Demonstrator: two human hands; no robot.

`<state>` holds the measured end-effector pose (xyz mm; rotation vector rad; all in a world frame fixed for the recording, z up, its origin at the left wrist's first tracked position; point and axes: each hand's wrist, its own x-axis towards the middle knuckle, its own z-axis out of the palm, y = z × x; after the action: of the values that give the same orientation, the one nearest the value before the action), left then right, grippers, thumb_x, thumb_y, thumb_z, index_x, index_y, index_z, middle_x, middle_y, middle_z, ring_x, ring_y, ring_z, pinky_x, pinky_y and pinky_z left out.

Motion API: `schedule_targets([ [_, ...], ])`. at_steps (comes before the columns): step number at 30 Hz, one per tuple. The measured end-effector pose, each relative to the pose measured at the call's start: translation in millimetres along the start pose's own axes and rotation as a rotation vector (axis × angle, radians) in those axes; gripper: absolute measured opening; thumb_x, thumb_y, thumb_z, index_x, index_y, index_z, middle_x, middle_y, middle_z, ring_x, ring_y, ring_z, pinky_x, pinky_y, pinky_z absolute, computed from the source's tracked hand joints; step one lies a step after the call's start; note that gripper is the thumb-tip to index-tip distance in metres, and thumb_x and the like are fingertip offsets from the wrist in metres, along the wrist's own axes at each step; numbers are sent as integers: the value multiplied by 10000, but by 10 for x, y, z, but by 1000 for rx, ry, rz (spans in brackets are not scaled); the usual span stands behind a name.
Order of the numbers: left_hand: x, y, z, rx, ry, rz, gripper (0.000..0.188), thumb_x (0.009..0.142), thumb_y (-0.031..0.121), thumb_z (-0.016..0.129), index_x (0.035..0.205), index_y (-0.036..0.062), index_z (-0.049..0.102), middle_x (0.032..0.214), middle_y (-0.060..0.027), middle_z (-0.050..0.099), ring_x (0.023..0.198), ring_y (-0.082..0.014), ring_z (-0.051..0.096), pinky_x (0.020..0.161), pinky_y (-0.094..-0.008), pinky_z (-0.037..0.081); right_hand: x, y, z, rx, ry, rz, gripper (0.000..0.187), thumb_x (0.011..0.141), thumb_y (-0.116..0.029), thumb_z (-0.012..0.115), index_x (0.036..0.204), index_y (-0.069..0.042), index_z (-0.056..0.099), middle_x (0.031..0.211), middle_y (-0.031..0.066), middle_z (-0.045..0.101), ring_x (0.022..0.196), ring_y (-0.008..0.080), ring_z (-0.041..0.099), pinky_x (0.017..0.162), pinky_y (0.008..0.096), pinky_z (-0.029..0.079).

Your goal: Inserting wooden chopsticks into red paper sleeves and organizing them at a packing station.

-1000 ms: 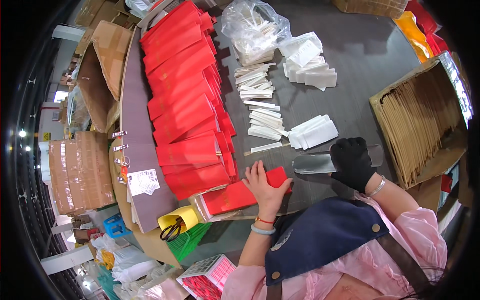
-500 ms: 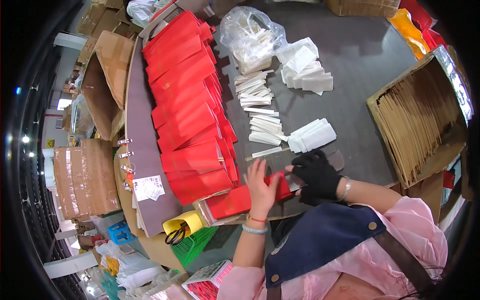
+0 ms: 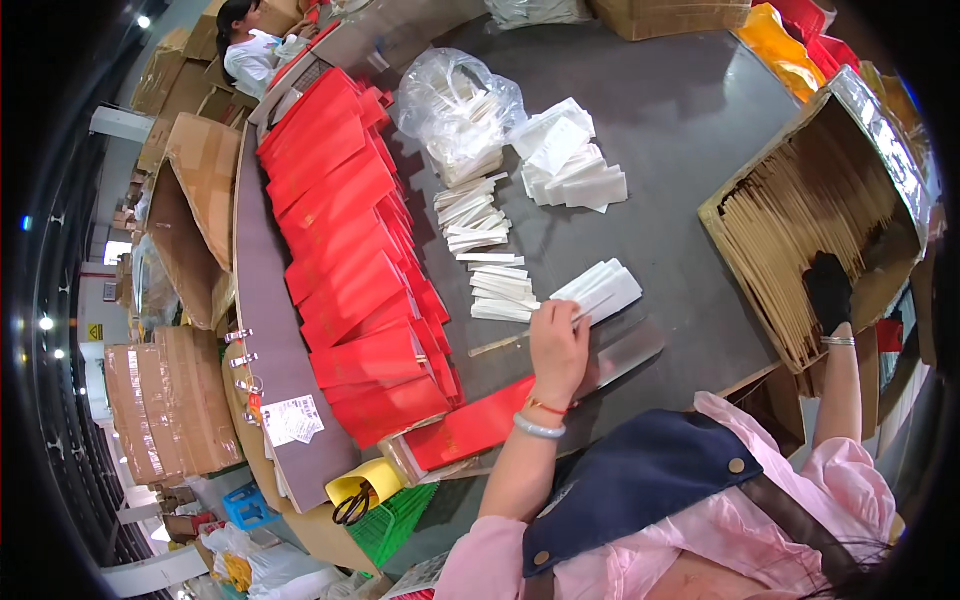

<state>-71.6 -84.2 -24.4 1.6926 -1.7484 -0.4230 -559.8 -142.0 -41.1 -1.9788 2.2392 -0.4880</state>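
Bent fingers of my bare left hand (image 3: 560,345) are drawn together at the lower edge of a fanned stack of white paper slips (image 3: 608,288). What they pinch, if anything, is too small to name. Under my wrist lies a long flat red paper piece (image 3: 480,420), with a shiny grey strip (image 3: 632,358) beyond its right end. My right hand (image 3: 828,290), in a black glove, reaches into a cardboard box (image 3: 722,225) at the right. Its fingers look stretched out against the tightly packed brown cardboard sheets (image 3: 790,235).
Overlapping red paper bags (image 3: 340,250) form a long row at left. Narrow white strips (image 3: 500,290) and a clear plastic bag (image 3: 455,100) lie mid-table. Scissors (image 3: 352,505) sit in a yellow holder (image 3: 375,478) near the front edge. A person (image 3: 250,50) is at the far left.
My right hand has left the grey strip and moved right into the cardboard box. My left hand has gone from the red paper piece to the white slips. The lone white strip is gone from its spot.
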Motion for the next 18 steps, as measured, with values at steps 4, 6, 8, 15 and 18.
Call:
schedule_targets([
  [4,15,-82,155,90,8,-12,316,729,110,772,993,51,609,971,-123,589,919,-329,563,793,-417,473,-13,-210,-28,-43,-103,-36,257,860,-155,587,1061,3,611,1002,201,618,973,382,602,853,431,479],
  [6,21,-104,170,93,7,22,314,721,109,778,983,55,614,957,-112,592,906,-322,569,783,-412,474,-71,-151,16,-37,-36,-45,277,864,-151,576,1086,9,614,1035,206,627,986,381,607,874,432,479],
  [8,36,-91,148,104,14,48,311,713,107,784,972,59,618,942,-100,596,894,-316,576,773,-406,475,-74,-161,34,-24,29,-64,297,869,-148,565,1112,15,616,1068,211,636,1000,381,611,895,432,478],
  [15,12,154,-268,-211,-203,-172,180,703,113,794,801,66,651,699,-72,623,663,-283,608,635,-376,481,-79,164,36,221,183,180,394,971,-224,525,1258,39,579,1266,188,619,1195,295,571,1035,357,425],
  [18,-234,118,-458,-299,-483,-447,243,661,168,829,836,89,680,745,-51,633,724,-255,609,681,-377,482,-234,-833,-162,532,25,-7,246,957,-154,598,1113,30,645,1081,146,672,1014,237,626,897,319,478],
])
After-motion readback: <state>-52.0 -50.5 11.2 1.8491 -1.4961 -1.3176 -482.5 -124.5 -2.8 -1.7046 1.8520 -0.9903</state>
